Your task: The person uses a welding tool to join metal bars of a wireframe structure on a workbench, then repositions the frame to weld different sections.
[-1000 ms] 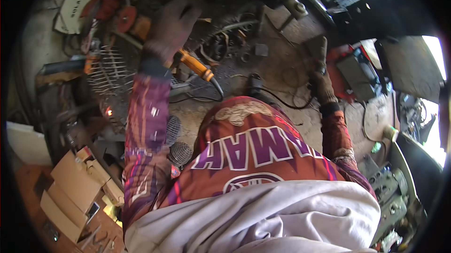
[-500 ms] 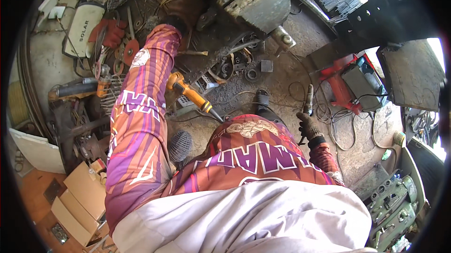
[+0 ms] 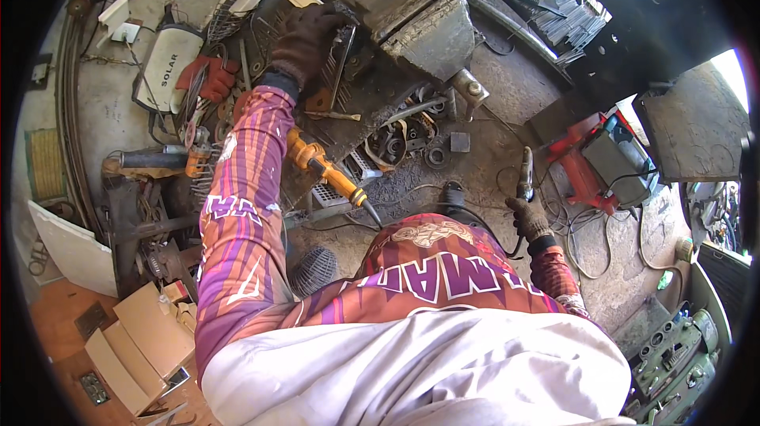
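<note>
My left hand (image 3: 303,47), in a dark brown work glove, reaches over the cluttered workbench beside the large bench vise (image 3: 431,34). Its fingers are curled at the upper end of a thin metal bar (image 3: 343,62); the palm side is hidden. Low on the right, my gloved right hand (image 3: 530,217) is closed around a grey cylindrical tool that looks like a welding electrode holder (image 3: 526,176), its tip pointing away from me. A yellow power tool (image 3: 336,178) with a dark cord lies at the near edge of the bench, below my left forearm.
A red welding machine (image 3: 583,180) and looped cables (image 3: 608,256) occupy the floor at right. Bearings and rings (image 3: 435,158) lie beside the bench. Red gloves (image 3: 207,79) and a white case (image 3: 168,70) are at left. Cardboard boxes (image 3: 154,331) and a green machine (image 3: 673,370) stand nearer.
My left hand has shifted slightly nearer on the bench, and the thin bar now shows beside its fingers. The right hand keeps its hold on the tool. The whole view has shifted a little.
</note>
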Action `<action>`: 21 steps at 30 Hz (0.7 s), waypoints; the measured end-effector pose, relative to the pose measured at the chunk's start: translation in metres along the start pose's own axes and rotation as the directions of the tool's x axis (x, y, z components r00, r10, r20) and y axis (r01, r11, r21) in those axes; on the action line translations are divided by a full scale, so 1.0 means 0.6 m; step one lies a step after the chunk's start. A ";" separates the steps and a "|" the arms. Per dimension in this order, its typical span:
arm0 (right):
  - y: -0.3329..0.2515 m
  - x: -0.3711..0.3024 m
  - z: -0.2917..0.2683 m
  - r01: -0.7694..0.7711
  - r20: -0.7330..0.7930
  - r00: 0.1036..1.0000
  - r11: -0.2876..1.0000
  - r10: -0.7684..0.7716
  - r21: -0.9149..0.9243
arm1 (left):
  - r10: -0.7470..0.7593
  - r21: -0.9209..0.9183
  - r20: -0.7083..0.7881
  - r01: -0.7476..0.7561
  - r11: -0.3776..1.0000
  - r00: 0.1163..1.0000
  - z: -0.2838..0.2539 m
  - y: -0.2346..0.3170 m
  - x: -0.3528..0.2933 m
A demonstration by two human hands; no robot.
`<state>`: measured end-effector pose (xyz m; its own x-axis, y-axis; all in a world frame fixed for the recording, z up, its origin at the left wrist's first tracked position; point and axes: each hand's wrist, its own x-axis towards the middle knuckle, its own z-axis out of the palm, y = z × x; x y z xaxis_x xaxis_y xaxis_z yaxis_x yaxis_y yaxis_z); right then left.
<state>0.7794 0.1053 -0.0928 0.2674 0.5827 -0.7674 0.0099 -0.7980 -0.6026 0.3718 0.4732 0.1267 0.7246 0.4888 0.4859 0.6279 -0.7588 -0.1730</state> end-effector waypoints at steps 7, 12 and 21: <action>0.012 -0.021 0.021 0.040 0.053 0.998 0.995 -0.045 0.097 | -0.359 -0.558 -0.242 0.173 0.812 0.901 -0.102 0.096 0.007; -0.029 -0.076 0.042 0.186 0.082 0.977 0.975 -0.196 0.120 | -0.695 -0.916 -0.194 0.126 0.381 0.692 -0.239 0.220 0.025; -0.157 -0.269 0.074 0.568 0.376 0.677 0.774 -0.632 0.278 | -0.502 -0.644 0.253 0.531 0.550 0.827 -0.334 0.315 -0.093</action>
<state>0.6928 0.0931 0.0779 -0.1875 0.9570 -0.2214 -0.1077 -0.2441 -0.9637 0.3928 0.2162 0.2385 0.3558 0.8940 0.2723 0.5470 -0.4355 0.7149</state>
